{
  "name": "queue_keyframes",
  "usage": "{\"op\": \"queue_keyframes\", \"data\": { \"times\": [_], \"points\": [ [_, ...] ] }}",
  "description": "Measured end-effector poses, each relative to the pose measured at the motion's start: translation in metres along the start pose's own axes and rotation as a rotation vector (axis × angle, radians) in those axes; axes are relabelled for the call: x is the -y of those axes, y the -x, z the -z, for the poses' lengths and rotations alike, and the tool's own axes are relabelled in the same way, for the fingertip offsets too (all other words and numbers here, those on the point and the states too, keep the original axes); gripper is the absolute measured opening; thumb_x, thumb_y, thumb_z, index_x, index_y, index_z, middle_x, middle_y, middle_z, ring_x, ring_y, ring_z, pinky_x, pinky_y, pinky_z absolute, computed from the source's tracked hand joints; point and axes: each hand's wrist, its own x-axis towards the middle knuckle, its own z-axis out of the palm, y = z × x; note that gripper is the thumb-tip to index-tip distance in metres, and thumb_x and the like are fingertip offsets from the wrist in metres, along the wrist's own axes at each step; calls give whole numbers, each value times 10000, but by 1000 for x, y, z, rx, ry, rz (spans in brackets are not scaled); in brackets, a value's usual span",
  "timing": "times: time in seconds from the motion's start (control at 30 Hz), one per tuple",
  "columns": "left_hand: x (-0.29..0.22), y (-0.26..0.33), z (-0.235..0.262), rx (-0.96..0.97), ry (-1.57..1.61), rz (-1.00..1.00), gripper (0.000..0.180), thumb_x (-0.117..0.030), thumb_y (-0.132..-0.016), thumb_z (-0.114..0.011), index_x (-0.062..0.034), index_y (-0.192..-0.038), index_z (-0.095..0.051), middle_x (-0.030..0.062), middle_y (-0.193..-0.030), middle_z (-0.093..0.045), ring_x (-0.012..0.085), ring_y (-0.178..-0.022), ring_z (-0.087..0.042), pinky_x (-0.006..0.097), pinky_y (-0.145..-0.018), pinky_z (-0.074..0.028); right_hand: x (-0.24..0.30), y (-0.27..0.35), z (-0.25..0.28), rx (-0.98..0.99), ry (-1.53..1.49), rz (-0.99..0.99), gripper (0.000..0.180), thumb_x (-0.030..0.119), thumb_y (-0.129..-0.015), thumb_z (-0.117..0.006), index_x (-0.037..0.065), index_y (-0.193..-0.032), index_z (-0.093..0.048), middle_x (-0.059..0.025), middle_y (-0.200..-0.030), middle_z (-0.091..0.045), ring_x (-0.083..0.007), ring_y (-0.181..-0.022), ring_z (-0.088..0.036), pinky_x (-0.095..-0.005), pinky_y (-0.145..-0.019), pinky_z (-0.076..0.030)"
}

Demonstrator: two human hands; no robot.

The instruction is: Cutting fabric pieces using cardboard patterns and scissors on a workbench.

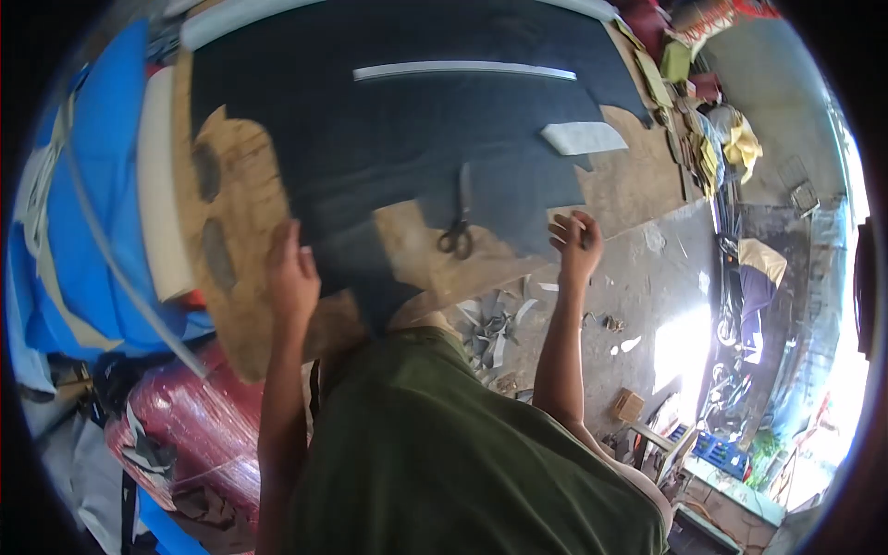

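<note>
A large sheet of black leather-like material [398, 129] with cut-out edges covers much of the wooden table [250, 305]. My left hand [294, 277] is at the left edge of its near part, fingers stretched out and somewhat blurred. Beyond the table's near right edge, my right hand [578, 248] is raised with its fingers curled together. A small dark thing seems to show between them, too unclear to name. Between my hands lies a pair of scissors [456, 222], dark handles toward me. A pale cut piece [583, 138] rests farther right, and a long metal ruler [462, 70] crosses the far part.
Grey offcuts [495, 328] litter the floor by the table's near edge. Blue sheeting [102, 203] and a white roll [165, 185] stand at the left. A red plastic-wrapped bundle [203, 425] sits at lower left. Stacked templates [694, 148] line the far right edge.
</note>
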Motion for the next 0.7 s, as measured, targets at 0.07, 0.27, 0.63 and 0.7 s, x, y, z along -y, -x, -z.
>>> {"op": "queue_keyframes", "data": {
  "times": [0.07,0.27,0.63,0.7],
  "points": [
    [-4,-5,-17,13,-159,-52,452,-57,-960,-619,-37,-1412,-613,184,-1421,-634,382,-1203,-646,452,-1034,-512,-35,-58,9,3,93,32,170,93,-950,-676,72,-1117,-663,-116,-896,-751,-202,-766,-737,-298,-689,-555],
    [-20,58,-48,394,-329,-65,485,-150,-956,-647,-110,-1437,-606,161,-1507,-566,372,-1277,-592,460,-1024,-512,-114,-240,-42,-265,724,270,390,318,-869,-777,33,-1096,-638,-154,-938,-731,-353,-852,-734,-426,-797,-575],
    [-94,134,-48,145,-406,139,414,-156,-948,-660,-90,-1357,-654,158,-1497,-550,359,-1322,-554,479,-1070,-481,-42,-301,-129,-350,222,301,397,149,-768,-821,25,-1041,-560,-165,-1028,-639,-324,-935,-646,-409,-887,-521],
    [-105,126,-40,50,-305,290,404,-139,-954,-656,-74,-1353,-647,156,-1457,-587,352,-1300,-585,460,-1060,-494,11,-261,-150,-157,159,702,359,89,-770,-798,63,-1021,-544,-99,-957,-576,-262,-868,-572,-375,-868,-481]
  ]
}}
